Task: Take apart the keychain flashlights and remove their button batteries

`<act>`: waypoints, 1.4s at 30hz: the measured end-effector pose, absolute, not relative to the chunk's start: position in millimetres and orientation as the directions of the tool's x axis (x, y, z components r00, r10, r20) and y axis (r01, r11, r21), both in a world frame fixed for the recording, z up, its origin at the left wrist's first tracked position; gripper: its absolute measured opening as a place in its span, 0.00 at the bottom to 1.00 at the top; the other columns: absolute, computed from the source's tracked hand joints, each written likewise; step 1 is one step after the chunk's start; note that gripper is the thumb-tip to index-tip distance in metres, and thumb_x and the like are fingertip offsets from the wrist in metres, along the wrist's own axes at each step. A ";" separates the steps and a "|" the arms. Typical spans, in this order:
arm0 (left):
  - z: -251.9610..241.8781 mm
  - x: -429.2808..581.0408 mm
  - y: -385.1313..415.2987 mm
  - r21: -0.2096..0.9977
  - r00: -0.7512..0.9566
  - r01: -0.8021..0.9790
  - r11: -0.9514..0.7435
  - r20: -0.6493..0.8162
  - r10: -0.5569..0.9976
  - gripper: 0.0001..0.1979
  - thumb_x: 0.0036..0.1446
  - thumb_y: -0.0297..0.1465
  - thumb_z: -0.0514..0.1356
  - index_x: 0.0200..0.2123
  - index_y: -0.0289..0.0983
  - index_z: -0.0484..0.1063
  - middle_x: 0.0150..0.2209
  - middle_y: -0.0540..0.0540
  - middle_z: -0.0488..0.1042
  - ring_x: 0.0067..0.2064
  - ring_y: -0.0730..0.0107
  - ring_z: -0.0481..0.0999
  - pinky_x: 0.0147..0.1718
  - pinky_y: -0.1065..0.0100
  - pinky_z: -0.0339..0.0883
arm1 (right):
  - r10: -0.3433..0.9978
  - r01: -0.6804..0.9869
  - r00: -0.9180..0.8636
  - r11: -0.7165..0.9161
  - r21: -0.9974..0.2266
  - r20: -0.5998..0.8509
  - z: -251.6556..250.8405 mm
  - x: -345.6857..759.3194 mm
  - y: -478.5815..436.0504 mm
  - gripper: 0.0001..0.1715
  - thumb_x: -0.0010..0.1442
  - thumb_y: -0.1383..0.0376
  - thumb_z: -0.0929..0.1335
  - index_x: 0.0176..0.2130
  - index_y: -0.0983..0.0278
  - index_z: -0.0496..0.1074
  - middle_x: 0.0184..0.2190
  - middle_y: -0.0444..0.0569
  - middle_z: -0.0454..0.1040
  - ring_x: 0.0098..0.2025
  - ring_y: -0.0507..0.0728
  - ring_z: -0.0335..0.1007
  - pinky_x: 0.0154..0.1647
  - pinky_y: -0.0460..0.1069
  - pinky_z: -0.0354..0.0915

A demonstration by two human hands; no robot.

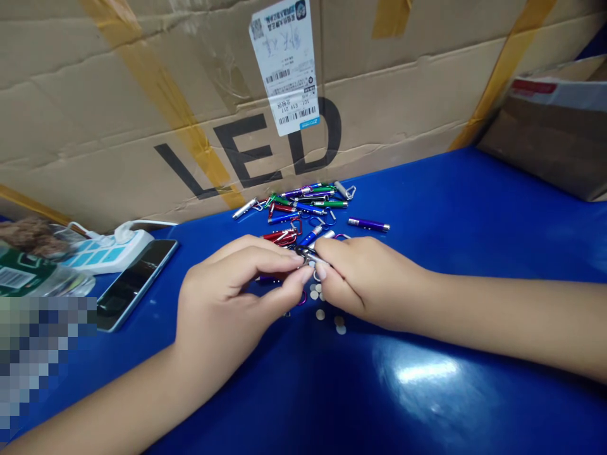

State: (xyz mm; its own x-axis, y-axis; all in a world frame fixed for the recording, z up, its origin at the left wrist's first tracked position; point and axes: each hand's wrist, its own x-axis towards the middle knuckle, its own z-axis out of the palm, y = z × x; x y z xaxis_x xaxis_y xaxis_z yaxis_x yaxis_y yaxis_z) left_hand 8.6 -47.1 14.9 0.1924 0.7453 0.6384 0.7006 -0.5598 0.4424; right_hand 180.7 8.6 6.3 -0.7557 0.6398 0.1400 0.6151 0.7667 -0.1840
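Observation:
My left hand (pixel 237 284) is closed, thumb and forefinger pinching a small dark metal piece (pixel 303 251). Against it, my right hand (pixel 365 268) grips a slim silvery metal piece (pixel 318 256) that points toward the left fingertips. The fingers cover most of both parts, so I cannot tell their exact kind. Just beyond the hands lies a pile of small metal penlights (pixel 310 207) in blue, red, green, purple and silver, several with carabiner clips. Below the fingertips, several small round discs (pixel 320 314) are scattered on the blue tabletop (pixel 303 392).
A lone purple penlight (pixel 368 224) lies right of the pile. At left are a smartphone (pixel 137 284), a white power strip (pixel 111 249) with plugs and a green-labelled plastic package (pixel 28 272). A large cardboard box (pixel 190 95) stands behind; another box (pixel 545 133) sits at right.

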 end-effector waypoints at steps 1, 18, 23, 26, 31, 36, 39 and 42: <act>16.4 9.4 -47.4 0.412 0.212 0.717 -0.562 0.640 0.739 0.04 0.54 0.27 0.66 0.31 0.41 0.76 0.31 0.52 0.79 0.34 0.72 0.78 0.33 0.68 0.74 | 0.650 0.624 -0.746 0.758 -0.189 0.144 6.2 180.5 8.7 0.12 0.62 0.64 0.56 0.33 0.65 0.64 0.25 0.52 0.71 0.23 0.56 0.64 0.22 0.47 0.47; 17.9 11.8 -44.8 0.475 0.209 0.727 -0.496 0.535 0.819 0.04 0.51 0.25 0.64 0.28 0.41 0.77 0.29 0.52 0.80 0.30 0.71 0.79 0.28 0.73 0.74 | 0.605 0.652 -0.722 0.757 0.040 0.335 -1.3 183.3 19.0 0.17 0.61 0.61 0.56 0.39 0.69 0.67 0.23 0.55 0.75 0.26 0.61 0.72 0.23 0.49 0.41; 18.3 11.8 -43.3 0.376 0.324 0.742 -0.555 0.524 0.788 0.04 0.53 0.25 0.63 0.29 0.40 0.76 0.31 0.51 0.80 0.32 0.72 0.79 0.31 0.74 0.74 | 0.639 0.663 -0.714 0.748 -0.017 0.287 4.8 186.2 20.9 0.18 0.65 0.61 0.55 0.41 0.68 0.66 0.24 0.54 0.75 0.26 0.59 0.71 0.23 0.49 0.42; 16.2 3.8 -40.3 0.287 0.479 0.732 -0.618 0.427 0.767 0.05 0.55 0.25 0.62 0.32 0.39 0.77 0.32 0.51 0.81 0.34 0.71 0.80 0.35 0.73 0.73 | 0.667 0.669 -0.708 0.739 -0.079 0.232 9.2 192.7 23.7 0.18 0.67 0.60 0.54 0.43 0.67 0.66 0.24 0.51 0.74 0.23 0.57 0.68 0.22 0.48 0.43; 11.9 -16.5 -28.1 0.231 0.490 0.809 -0.541 0.243 0.837 0.06 0.56 0.30 0.61 0.36 0.40 0.78 0.33 0.49 0.81 0.35 0.68 0.80 0.36 0.69 0.72 | 0.556 0.566 -0.824 0.817 0.111 0.109 5.0 203.4 30.1 0.15 0.67 0.60 0.58 0.40 0.66 0.68 0.23 0.49 0.73 0.22 0.56 0.68 0.23 0.49 0.39; 8.4 -29.5 -13.8 0.202 0.421 0.858 -0.473 0.251 0.872 0.07 0.56 0.33 0.61 0.36 0.42 0.78 0.34 0.48 0.80 0.37 0.64 0.78 0.36 0.67 0.71 | 0.516 0.504 -0.856 0.848 0.161 -0.039 0.8 201.9 30.7 0.10 0.66 0.65 0.62 0.38 0.67 0.70 0.28 0.50 0.76 0.28 0.58 0.73 0.22 0.48 0.45; 4.8 -32.8 -9.3 0.252 0.387 0.863 -0.438 0.227 0.894 0.06 0.56 0.33 0.61 0.36 0.42 0.78 0.34 0.49 0.80 0.36 0.66 0.78 0.35 0.67 0.71 | 0.491 0.473 -0.869 0.863 0.178 -0.068 0.8 202.0 29.1 0.07 0.64 0.68 0.63 0.40 0.66 0.71 0.30 0.50 0.77 0.29 0.59 0.74 0.22 0.49 0.47; 2.7 -33.3 -8.7 0.355 0.369 0.845 -0.399 0.151 0.917 0.06 0.56 0.33 0.61 0.37 0.42 0.78 0.33 0.50 0.80 0.32 0.70 0.78 0.32 0.71 0.70 | 0.462 0.444 -0.883 0.879 0.174 -0.079 1.5 203.5 27.8 0.09 0.62 0.71 0.64 0.42 0.65 0.71 0.30 0.48 0.76 0.28 0.58 0.73 0.21 0.49 0.45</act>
State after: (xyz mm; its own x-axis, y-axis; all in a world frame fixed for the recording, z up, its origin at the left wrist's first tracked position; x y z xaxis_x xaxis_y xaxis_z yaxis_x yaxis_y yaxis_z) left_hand -33.3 -8.7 2.7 0.3690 0.9171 0.1508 0.8455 -0.3986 0.3554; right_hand 203.5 27.8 1.5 -0.8834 0.4619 -0.0794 0.4439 0.8790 0.1743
